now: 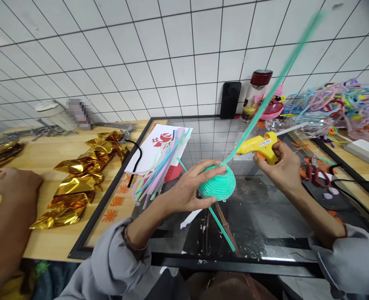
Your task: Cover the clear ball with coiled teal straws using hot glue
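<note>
My left hand (187,187) is wrapped round a green ball of coiled pipe cleaner (220,185), held above the dark glass tabletop. From the top of the ball a long green pipe cleaner (275,87) rises slanting to the upper right. Another green stem (222,229) sticks out below, toward the front. My right hand (280,164) grips a yellow glue gun (259,146) by its handle. Its nozzle points left, close to the rising pipe cleaner; whether they touch I cannot tell. A white glue stick (292,128) juts from the gun's back.
Left of the ball lie loose pipe cleaners (156,175) on white paper (150,141). Crumpled gold foil (78,183) and a co-worker's arm (12,216) are farther left. A phone (230,100) and a bottle (255,98) stand by the wall. Scissors (317,175) and a power strip (367,152) are at right.
</note>
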### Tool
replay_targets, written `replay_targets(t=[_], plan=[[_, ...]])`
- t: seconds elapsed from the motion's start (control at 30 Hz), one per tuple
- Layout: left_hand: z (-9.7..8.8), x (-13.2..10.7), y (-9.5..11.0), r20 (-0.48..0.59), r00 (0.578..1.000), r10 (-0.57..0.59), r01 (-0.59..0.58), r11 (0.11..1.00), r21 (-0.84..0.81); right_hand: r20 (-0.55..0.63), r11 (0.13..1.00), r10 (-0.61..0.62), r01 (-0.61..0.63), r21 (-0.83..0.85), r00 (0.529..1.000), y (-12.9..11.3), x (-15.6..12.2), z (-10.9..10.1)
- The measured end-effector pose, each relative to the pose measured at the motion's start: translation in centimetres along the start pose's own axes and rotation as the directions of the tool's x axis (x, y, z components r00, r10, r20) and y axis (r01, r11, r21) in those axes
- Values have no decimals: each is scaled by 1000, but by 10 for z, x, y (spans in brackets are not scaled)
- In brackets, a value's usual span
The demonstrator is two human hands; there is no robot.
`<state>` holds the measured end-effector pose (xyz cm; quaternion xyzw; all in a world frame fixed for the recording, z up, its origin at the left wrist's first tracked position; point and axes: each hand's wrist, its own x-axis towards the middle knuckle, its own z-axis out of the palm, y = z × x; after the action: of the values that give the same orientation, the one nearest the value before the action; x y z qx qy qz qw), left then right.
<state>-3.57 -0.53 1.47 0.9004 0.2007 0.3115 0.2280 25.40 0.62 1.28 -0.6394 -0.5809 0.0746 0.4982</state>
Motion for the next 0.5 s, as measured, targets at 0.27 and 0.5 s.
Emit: replay_targets(t=[0.27,0.5], plan=[[1,-1,-3,1,1000,-9,9,1000,17,27,985,-164,162,58,986,-6,-10,-3],[4,-2,-6,-33,999,-5,6,1000,4,5,969,-249,249,-11,969,-15,-19,-3]])
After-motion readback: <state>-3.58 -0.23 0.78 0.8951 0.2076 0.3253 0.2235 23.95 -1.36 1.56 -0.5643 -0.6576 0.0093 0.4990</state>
